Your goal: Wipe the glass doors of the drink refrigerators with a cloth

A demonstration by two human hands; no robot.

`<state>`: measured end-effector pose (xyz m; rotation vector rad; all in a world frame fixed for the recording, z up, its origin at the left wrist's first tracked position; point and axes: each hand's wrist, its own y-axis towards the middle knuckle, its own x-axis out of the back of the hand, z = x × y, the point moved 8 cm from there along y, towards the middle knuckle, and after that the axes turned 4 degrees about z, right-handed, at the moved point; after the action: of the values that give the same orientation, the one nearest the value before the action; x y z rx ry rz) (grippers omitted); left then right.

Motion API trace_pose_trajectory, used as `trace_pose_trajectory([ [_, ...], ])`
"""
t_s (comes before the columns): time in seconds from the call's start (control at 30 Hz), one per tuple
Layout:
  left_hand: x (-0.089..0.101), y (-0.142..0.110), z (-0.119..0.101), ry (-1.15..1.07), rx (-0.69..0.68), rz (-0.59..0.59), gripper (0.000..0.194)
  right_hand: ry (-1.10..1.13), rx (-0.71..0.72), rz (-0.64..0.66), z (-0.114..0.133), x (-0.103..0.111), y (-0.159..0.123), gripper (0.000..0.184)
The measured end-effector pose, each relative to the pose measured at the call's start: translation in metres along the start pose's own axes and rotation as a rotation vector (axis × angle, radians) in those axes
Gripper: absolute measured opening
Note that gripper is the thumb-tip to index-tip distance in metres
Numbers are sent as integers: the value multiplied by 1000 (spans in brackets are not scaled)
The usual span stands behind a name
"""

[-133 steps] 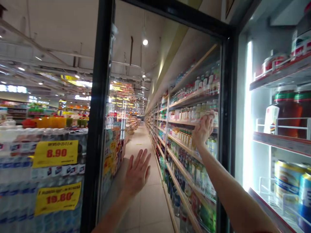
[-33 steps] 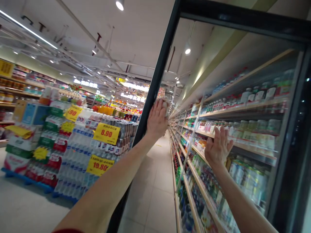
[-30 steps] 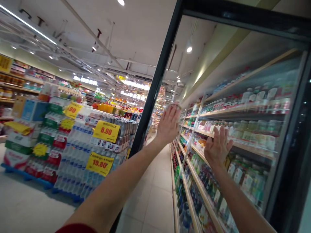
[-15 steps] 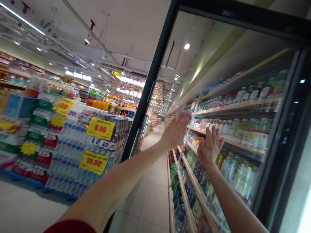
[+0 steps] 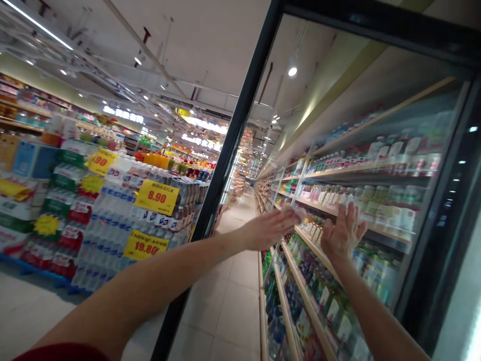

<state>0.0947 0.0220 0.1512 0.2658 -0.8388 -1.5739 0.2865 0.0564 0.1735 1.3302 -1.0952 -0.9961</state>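
My left hand (image 5: 268, 229) stretches across in front of a black-framed glass door (image 5: 217, 195), its fingers pointing right. Under its fingertips is a small pale wad (image 5: 299, 214), blurred, perhaps a cloth or tissue, held toward the glass. My right hand (image 5: 342, 233) is raised to the right of it, fingers spread and nothing seen in it. Whether its palm touches the pane I cannot tell. Shelves of bottled drinks (image 5: 391, 208) show through the glass behind both hands.
Stacked packs of bottled water (image 5: 108, 215) with yellow price signs (image 5: 157, 197) stand on the left, on a blue pallet (image 5: 62, 282). A tiled aisle (image 5: 225, 291) runs away between them and the wooden-edged shelves (image 5: 306, 296). Lights hang from the ceiling.
My left hand has moved down and slightly right with the pale wad, and its fingers now point more sideways. My right hand has shifted right and a little down, still spread.
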Motion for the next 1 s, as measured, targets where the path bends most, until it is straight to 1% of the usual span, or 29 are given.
trace_pose_trajectory([
  [0.03, -2, -3, -7, 1, -60, 8, 50, 7, -29, -5, -2, 0, -1, 57],
  [0.07, -1, -3, -5, 5, -87, 11, 49, 15, -40, -5, -2, 0, -1, 56],
  [0.1, 3, 0, 7, 11, -77, 6, 48, 22, -40, -3, -2, 0, -2, 55],
  [0.13, 8, 4, 30, 38, 25, 6, 49, 27, -39, -1, -1, 0, -2, 55],
  [0.2, 23, 9, 81, 79, 344, -69, 50, 32, -38, -7, -1, 0, -2, 54],
  [0.23, 28, 8, 95, 92, 454, -91, 49, 31, -37, -13, -1, 1, -2, 53],
  [0.27, 28, 9, 96, 93, 474, -87, 49, 30, -38, -19, -2, 1, -2, 53],
  [0.3, 24, 10, 84, 87, 427, -63, 48, 31, -41, -25, -2, 2, -2, 52],
  [0.33, 17, 10, 63, 73, 306, -21, 48, 32, -44, -27, -3, 2, -2, 52],
  [0.4, 1, 6, 10, 42, -26, 83, 47, 35, -40, -26, -4, 1, -2, 51],
  [0.43, -4, 1, -9, 34, -155, 117, 48, 38, -37, -28, -4, 1, -2, 51],
  [0.47, -6, -1, -16, 34, -204, 129, 49, 40, -33, -30, -4, 0, -2, 51],
  [0.5, -6, 0, -11, 38, -190, 126, 50, 40, -30, -32, -4, 0, -2, 51],
  [0.53, -2, 5, 4, 48, -102, 101, 51, 39, -29, -34, -4, 0, -3, 51],
  [0.6, 9, 13, 48, 70, 196, 10, 52, 37, -37, -33, -5, 0, -3, 51],
  [0.63, 14, 13, 65, 80, 334, -37, 52, 35, -42, -28, -5, 0, -3, 51],
  [0.67, 15, 13, 71, 83, 409, -63, 51, 32, -45, -21, -5, -1, -2, 51],
  [0.7, 13, 12, 66, 79, 410, -61, 51, 30, -49, -19, -5, -1, -2, 51],
  [0.73, 7, 12, 51, 68, 334, -31, 50, 29, -50, -18, -5, -1, -2, 51],
  [0.77, -1, 11, 27, 49, 187, 25, 50, 29, -51, -20, -5, 0, -2, 51],
  [0.8, -9, 7, 0, 30, 9, 90, 49, 28, -48, -23, -5, 0, -2, 51],
  [0.83, -14, 2, -22, 15, -146, 131, 48, 27, -44, -28, -5, 0, -2, 51],
  [0.87, -17, -3, -36, 1, -269, 165, 48, 27, -39, -33, -5, 0, -2, 51],
  [0.9, -16, -5, -38, -6, -314, 177, 48, 27, -37, -35, -5, 0, -2, 51],
  [0.93, -12, -2, -28, -2, -284, 170, 48, 28, -36, -35, -5, 0, -2, 51],
  [0.97, -6, 4, -8, 10, -175, 142, 49, 28, -38, -36, -5, 0, -2, 51],
  [1.0, 1, 10, 18, 35, -22, 109, 50, 31, -42, -33, -5, 0, -2, 51],
])
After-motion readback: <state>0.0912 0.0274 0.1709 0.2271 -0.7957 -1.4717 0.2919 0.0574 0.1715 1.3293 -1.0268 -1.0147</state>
